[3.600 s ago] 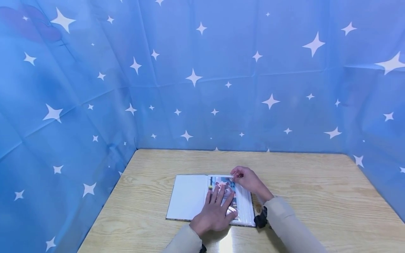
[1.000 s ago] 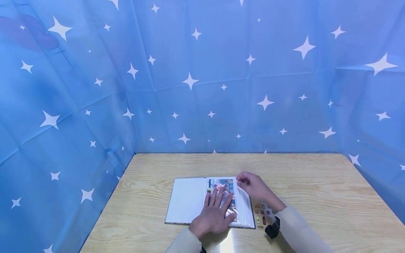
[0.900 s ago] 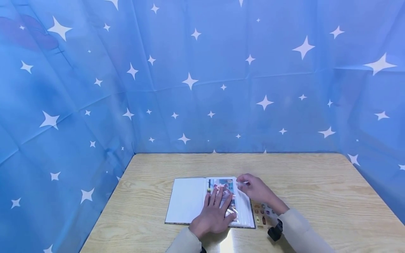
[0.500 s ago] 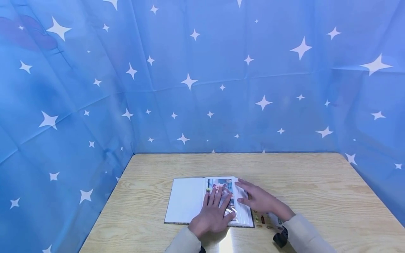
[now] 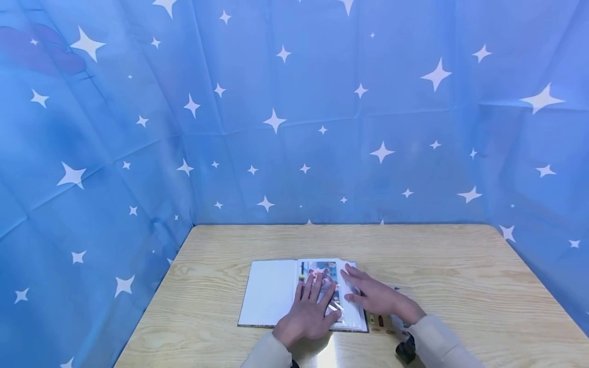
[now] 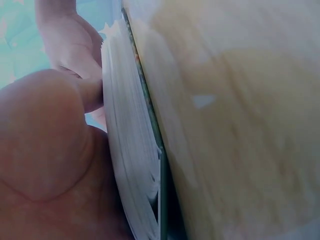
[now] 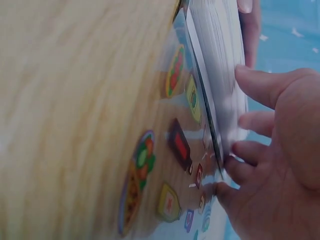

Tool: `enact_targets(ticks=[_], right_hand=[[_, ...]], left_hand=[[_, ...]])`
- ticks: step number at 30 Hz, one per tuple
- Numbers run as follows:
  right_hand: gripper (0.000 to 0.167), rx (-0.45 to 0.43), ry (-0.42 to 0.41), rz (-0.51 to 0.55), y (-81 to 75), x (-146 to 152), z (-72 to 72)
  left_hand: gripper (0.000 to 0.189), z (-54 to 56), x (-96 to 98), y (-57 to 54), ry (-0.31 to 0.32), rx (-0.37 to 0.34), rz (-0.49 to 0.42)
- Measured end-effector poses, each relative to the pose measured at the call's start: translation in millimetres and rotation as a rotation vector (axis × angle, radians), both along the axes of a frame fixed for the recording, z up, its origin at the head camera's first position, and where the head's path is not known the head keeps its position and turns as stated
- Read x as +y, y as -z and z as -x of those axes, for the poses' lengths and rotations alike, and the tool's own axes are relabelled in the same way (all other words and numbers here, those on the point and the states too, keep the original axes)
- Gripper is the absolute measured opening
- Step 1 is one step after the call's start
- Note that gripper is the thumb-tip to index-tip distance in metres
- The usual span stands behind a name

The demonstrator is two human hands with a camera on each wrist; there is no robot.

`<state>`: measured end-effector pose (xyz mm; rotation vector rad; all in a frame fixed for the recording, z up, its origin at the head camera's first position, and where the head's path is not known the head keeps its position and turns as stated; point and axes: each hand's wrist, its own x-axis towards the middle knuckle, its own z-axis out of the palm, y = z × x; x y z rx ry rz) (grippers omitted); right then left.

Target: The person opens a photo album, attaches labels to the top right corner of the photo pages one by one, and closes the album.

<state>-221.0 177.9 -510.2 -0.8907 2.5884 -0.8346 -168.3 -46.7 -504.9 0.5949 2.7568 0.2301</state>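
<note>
A photo album lies spread on the table, its blank white inside cover to the left. On the right page a picture of a pink-eared figure shows, partly covered. My left hand rests flat across that picture with its fingers spread. At the album's right side, my right hand touches the page margin with extended fingers. The right wrist view shows these fingers along the edge of the thick page stack. A clear sticker sheet with food pictures lies beside the album, partly under my right wrist.
The wooden table extends around the album on all sides. Blue curtains with white stars hang behind it and along both sides. A black wrist device sits on my right wrist, close to the sticker sheet.
My right hand's curled fingers have straightened, and the hand has moved from the page's top right corner down along its right margin. My left hand stays on the picture.
</note>
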Motion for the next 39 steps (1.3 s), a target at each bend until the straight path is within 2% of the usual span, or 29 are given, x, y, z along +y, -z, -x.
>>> enact_targets(ticks=[9,16,22,27,39], right_hand=[[0.068,-0.036,0.008,-0.018,1.3,0,0.0],[0.069,-0.029,-0.005,-0.008,1.7,0,-0.8],[0.068,-0.011,-0.013,-0.003,2.7,2,-0.2],[0.068,-0.016,-0.009,-0.003,2.1,2,-0.2],[0.069,-0.018,-0.007,0.004,-0.1,2,0.2]], left_hand=[[0.067,-1.9,-2.1,-1.6,0.01,0.044,-0.028],[0.067,-1.5,-3.0,-3.2,-0.006,0.034,-0.094],[0.086,-1.1,-4.9,-2.5,-0.006,0.02,-0.158],[0.099,-0.8,-7.1,-3.5,0.016,0.033,-0.136],[0.087,0.4,-13.0,-5.7,0.026,0.032,-0.206]])
